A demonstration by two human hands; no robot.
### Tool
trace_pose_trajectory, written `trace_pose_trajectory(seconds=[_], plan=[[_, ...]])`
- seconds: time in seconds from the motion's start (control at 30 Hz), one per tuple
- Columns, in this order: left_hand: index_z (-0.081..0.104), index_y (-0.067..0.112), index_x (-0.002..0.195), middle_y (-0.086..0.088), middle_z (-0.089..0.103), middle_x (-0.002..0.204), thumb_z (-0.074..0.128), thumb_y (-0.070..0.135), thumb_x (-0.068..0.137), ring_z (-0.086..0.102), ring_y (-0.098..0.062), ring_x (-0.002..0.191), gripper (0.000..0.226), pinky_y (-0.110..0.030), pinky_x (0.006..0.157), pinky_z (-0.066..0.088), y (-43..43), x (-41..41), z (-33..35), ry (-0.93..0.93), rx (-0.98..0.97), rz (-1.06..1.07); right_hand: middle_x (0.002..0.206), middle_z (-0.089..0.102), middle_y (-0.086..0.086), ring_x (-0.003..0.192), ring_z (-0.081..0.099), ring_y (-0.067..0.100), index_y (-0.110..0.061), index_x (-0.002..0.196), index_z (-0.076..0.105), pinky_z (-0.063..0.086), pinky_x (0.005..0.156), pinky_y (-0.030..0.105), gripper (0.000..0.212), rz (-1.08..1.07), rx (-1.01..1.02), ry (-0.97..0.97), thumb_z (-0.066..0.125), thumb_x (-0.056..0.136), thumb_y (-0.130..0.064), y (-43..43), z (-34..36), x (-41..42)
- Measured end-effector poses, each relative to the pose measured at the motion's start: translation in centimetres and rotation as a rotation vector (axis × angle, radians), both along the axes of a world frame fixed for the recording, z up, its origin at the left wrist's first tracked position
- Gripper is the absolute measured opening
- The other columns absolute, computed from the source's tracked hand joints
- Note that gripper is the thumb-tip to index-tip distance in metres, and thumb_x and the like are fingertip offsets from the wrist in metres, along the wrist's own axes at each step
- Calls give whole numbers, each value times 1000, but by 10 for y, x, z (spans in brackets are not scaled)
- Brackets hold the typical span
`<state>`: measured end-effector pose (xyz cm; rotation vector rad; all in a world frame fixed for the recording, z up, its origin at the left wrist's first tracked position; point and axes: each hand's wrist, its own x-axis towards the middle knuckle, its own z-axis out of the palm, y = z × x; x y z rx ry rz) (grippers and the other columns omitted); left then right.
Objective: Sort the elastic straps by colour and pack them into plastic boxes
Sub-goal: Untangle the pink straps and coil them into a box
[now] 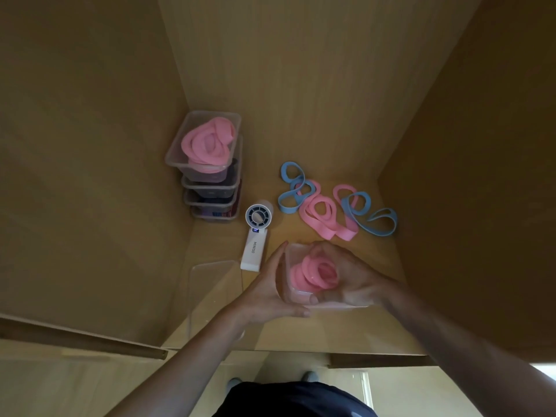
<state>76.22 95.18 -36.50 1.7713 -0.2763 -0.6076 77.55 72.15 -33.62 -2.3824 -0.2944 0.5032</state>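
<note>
I see the clear box point(293, 294), pink straps point(313, 275) coiled inside, just right of the white fan point(255, 239). The right hand point(352, 281) curls round it. The left hand point(270, 287) presses straight fingers against its fan-side wall.

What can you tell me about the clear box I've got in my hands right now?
The clear plastic box is a see-through rectangular tub, rounded corners, no lid on. Coiled pink straps fill it. It is near the front of the wooden shelf; resting or lifted, I cannot tell. The left hand lies flat against its left wall; the right hand curls over its right side, thumb on the near rim.
</note>
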Motion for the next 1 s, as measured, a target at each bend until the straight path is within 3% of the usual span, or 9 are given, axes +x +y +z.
trace_pose_trajectory(seconds=[0.13, 0.27, 0.6, 0.73, 0.83, 1.0], plan=[[46, 40, 139, 19, 58, 135, 101, 40, 50, 55, 0, 125, 105, -34, 108, 48, 0, 9, -2, -7, 16, 65, 130, 48, -14, 117, 54, 12, -49, 120, 42, 52, 95, 41, 91, -17, 34, 12, 84, 44, -77, -1, 0, -3], [57, 31, 133, 17, 67, 124, 102, 41, 45, 60, 0, 118, 100, -34, 107, 48, 2, 17, -2, -22, 52, 78, 127, 54, -11, 117, 57, 14, -41, 120, 46, 52, 96, 44, 83, -25, 84, 24, 90, 53, -61, -1, 3, -5], [59, 22, 133, 13, 72, 118, 100, 25, 55, 66, 0, 110, 89, -21, 93, 52, 1, 26, 2, 9, 29, 72, 120, 60, -11, 113, 59, 9, -37, 116, 50, 52, 96, 40, 78, -78, 174, 19, 91, 52, -59, -1, 13, -2], [62, 25, 127, 14, 71, 117, 100, 36, 53, 66, -1, 109, 84, -25, 96, 53, 2, 29, 1, 29, 42, 67, 118, 62, -11, 115, 58, 8, -35, 114, 52, 50, 99, 38, 80, -111, 209, 37, 91, 50, -62, 0, 11, -2], [63, 25, 121, 11, 72, 115, 100, 26, 55, 68, -3, 106, 76, -27, 94, 55, 3, 30, -1, 43, 36, 64, 119, 62, -9, 115, 58, 7, -32, 114, 52, 50, 99, 35, 75, -124, 223, 48, 91, 54, -54, 2, 9, -3], [63, 23, 123, 6, 71, 118, 100, 19, 52, 69, -9, 107, 81, -35, 94, 58, 2, 29, -6, 61, 9, 72, 117, 61, -8, 111, 61, 12, -32, 114, 51, 53, 94, 42, 73, -107, 212, -2, 92, 56, -49, 3, 6, -4]])
